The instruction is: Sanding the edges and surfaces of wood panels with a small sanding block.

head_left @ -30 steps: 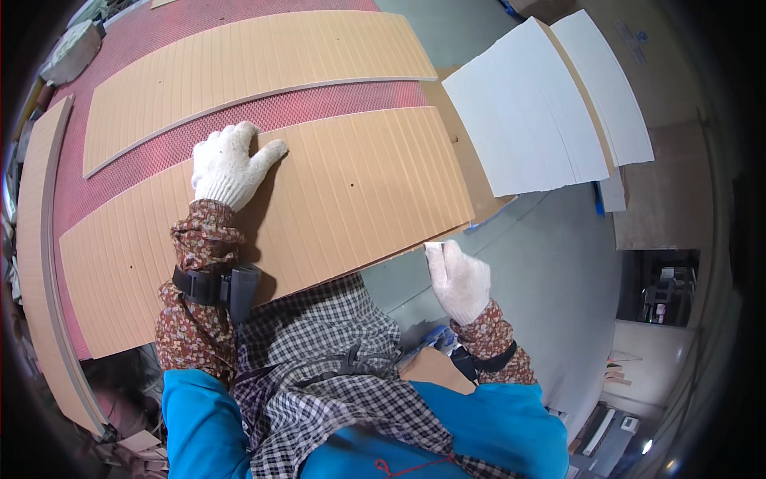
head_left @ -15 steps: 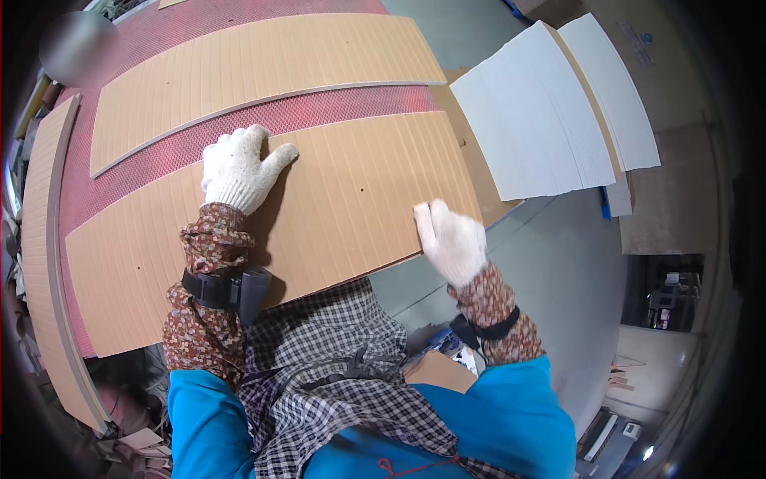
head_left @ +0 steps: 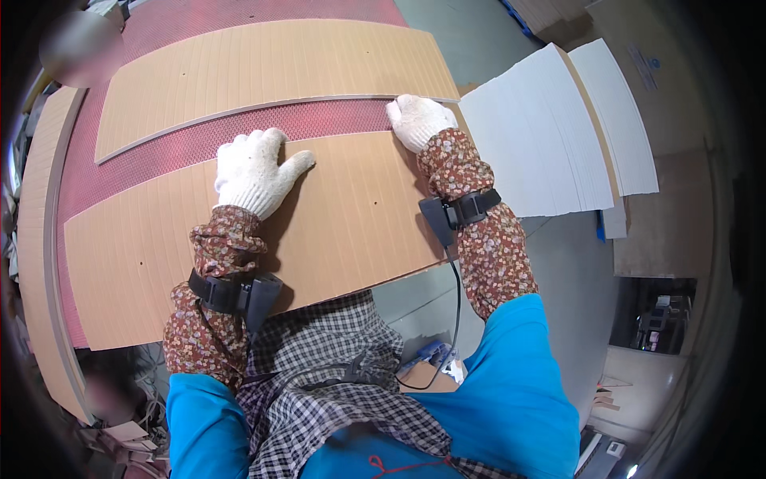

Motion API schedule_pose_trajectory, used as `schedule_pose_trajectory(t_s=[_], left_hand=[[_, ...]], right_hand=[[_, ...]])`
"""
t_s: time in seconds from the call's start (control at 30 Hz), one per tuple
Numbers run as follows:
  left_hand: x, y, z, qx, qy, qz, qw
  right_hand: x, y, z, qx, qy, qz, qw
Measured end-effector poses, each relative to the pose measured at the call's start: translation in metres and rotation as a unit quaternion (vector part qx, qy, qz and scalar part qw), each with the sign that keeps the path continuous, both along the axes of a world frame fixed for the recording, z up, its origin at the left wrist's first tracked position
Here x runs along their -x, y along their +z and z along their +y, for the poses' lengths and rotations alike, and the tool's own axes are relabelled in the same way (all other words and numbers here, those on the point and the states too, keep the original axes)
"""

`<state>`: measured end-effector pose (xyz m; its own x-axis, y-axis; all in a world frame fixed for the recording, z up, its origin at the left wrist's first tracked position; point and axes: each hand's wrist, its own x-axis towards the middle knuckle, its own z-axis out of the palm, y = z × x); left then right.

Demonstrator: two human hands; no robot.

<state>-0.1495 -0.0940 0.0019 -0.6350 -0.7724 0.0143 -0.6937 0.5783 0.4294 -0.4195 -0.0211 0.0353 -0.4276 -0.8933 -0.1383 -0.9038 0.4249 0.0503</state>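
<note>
A long tan grooved panel (head_left: pixel 343 231) with small dark holes lies flat in front of me. My left hand (head_left: pixel 257 176), in a white knit glove, rests on it near its far edge. Its thumb is spread apart from the fingers, which lie flat. At the panel's far right corner is my right hand (head_left: pixel 421 121), gloved too, with its fingers curled closed; whatever they hold, if anything, is hidden. Beyond lies a second tan panel (head_left: pixel 279 64), with a strip of the red textured table surface (head_left: pixel 319 120) between the two.
A stack of white boards (head_left: pixel 538 136) stands off the table's right end. Along the left side runs another long panel (head_left: pixel 48 239). Each wrist wears a black strap with a device; a cable (head_left: pixel 457 319) hangs from the right one. Scraps (head_left: pixel 128 439) lie at the lower left.
My right hand has moved from the near right edge of the front panel up to its far right corner. My left hand stays on the panel.
</note>
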Motion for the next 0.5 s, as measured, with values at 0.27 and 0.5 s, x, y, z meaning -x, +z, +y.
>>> schedule_pose_trajectory(t_s=[0.27,0.5], left_hand=[[0.003,0.006,-0.001,-0.009,-0.006,-0.020,1.000],[-0.002,0.002,-0.003,0.003,-0.005,-0.006,1.000]], right_hand=[[-0.025,-0.018,0.084,0.092,0.048,0.074,0.992],[-0.084,-0.011,0.211,0.097,0.047,0.043,0.993]])
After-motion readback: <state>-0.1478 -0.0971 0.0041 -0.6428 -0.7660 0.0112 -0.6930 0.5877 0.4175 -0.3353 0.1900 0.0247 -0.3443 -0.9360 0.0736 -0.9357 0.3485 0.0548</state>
